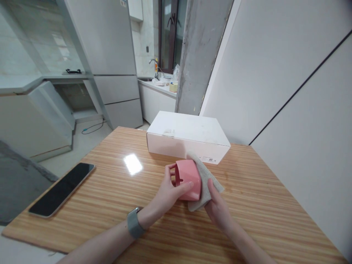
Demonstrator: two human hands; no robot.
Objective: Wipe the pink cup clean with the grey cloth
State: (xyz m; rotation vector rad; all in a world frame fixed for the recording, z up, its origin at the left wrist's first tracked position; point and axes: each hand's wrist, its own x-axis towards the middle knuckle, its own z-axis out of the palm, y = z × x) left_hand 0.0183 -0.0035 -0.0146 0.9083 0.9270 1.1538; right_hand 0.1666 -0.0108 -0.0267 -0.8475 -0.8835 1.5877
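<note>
A pink, hollow plastic holder point(189, 174) is tilted on its side above the wooden table, its open end facing left. My left hand point(172, 187) is closed on it, the thumb along the near side and the fingers at the open end. A grey cloth point(205, 179) lies against the holder's right end. My right hand point(216, 203) grips this cloth, thumb on top, and presses it to the holder; its other fingers are mostly hidden. On my left wrist is a watch with a grey-green band point(134, 223).
Behind my hands a white box point(189, 128) sits on the wooden table point(110, 190). A dark-screened phone point(63, 189) lies at the table's left edge. A white wall panel point(288, 91) stands along the right. Beyond are a fridge point(110, 44) and a sink counter point(156, 97).
</note>
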